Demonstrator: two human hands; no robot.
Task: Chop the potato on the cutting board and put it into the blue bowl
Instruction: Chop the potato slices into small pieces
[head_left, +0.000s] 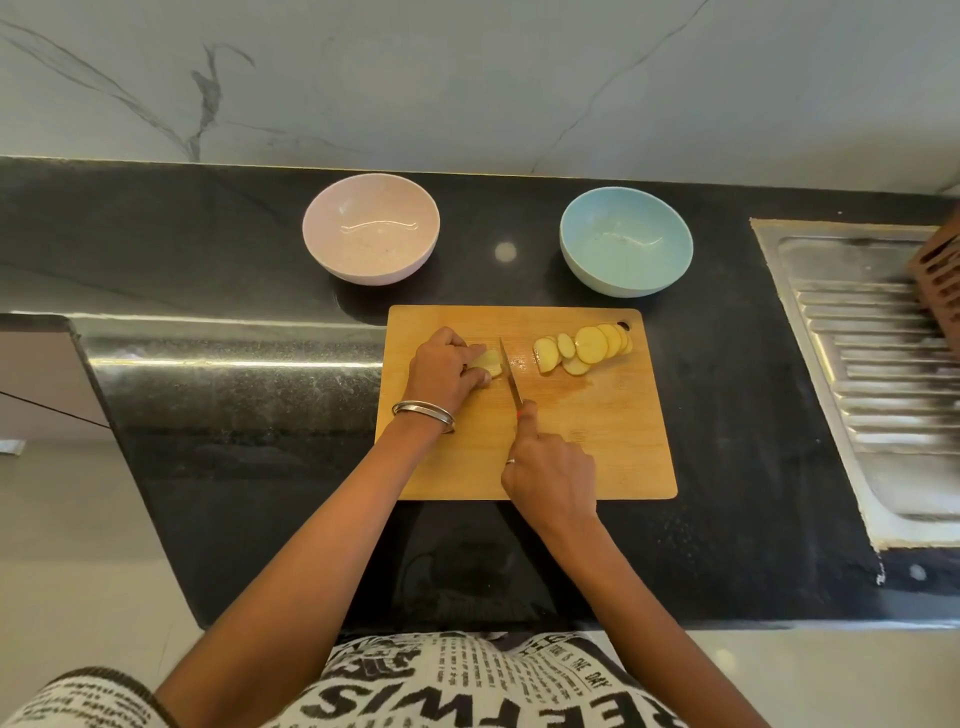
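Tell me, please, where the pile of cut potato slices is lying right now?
In the head view, the pale yellow potato slices lie overlapped on the right rear part of the wooden cutting board, right of the knife blade and just in front of the blue bowl.

Bare forearms, a silver bangle (423, 414), a finger ring (511, 460), newspaper-print top (467, 680).

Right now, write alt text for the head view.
A left hand holds a potato end on a wooden board while the right hand slices it with a knife. Cut slices lie to the right. Behind the board, on a black counter, stand an empty pink bowl and blue bowl.
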